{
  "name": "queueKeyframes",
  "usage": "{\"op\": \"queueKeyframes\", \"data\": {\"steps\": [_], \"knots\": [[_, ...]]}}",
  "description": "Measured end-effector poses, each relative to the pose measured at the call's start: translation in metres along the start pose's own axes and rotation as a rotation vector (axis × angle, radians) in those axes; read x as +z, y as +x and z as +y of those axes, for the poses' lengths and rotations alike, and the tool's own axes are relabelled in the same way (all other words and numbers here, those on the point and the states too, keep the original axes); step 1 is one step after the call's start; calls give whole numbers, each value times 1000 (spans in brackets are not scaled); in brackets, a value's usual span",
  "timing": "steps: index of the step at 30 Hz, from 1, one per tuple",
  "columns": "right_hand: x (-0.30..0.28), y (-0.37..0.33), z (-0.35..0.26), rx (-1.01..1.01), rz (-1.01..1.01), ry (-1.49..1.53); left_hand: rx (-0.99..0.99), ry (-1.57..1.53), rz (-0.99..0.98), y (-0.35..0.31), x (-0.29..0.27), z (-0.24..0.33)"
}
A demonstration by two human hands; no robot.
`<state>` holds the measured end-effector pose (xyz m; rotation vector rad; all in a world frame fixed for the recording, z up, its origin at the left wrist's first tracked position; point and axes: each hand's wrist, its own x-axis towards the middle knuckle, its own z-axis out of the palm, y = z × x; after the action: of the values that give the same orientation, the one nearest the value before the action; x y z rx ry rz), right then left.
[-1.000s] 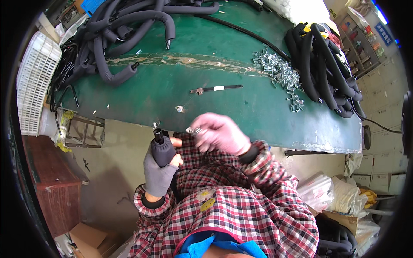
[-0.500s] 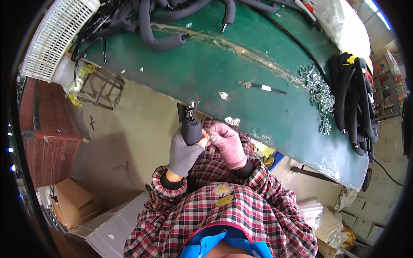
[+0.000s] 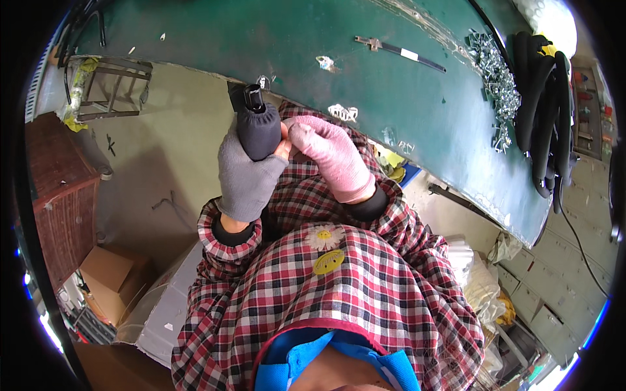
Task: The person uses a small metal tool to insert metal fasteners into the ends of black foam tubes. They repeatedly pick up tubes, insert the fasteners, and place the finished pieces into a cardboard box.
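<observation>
My left hand (image 3: pixel 246 179), in a grey fingerless glove, is wrapped round a dark foam-covered tube (image 3: pixel 259 132). The tube points up and away from me, its cover gathered round a shiny black end (image 3: pixel 253 98) that sticks out bare. Close against its right side is my right hand (image 3: pixel 334 159) in a pink glove, thumb and fingers pinched near my left thumb. Whatever lies between those fingertips is hidden. Both hands are just in front of the green table's near edge, above my checked smock (image 3: pixel 313 293).
On the green table (image 3: pixel 261 39) lie a flat dark tool (image 3: pixel 401 52) with a white band, a pile of small metal clips (image 3: pixel 495 91) and a bundle of black foam tubes (image 3: pixel 544 111). A wooden stool (image 3: pixel 117 88), a reddish-brown cabinet (image 3: pixel 62 195) and a cardboard box (image 3: pixel 114 280) stand left.
The view has shifted, so the table and its things sit higher in it. Both hands appear larger and farther left, with the tube still in my left hand and my right hand pinched beside it.
</observation>
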<state>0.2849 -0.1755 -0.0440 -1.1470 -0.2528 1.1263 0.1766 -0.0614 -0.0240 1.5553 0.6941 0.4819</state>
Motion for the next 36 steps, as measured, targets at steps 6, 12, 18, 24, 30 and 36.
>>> {"op": "queueKeyframes", "data": {"steps": [6,12,18,24,30,36], "knots": [[-1,-16,18,176,28,250,8,94,-5,-12,0,-17],[12,-23,27,-106,176,131,67,115,-51,-16,4,-12],[0,-25,-12,-413,299,-37,175,-61,-3,-21,13,-13],[-12,-2,-45,-291,68,42,271,192,-89,-16,12,-4],[-7,0,-44,-151,69,0,362,262,-131,-9,13,-6],[-18,-1,-57,3,2,33,367,309,-137,-9,17,-10]]}}
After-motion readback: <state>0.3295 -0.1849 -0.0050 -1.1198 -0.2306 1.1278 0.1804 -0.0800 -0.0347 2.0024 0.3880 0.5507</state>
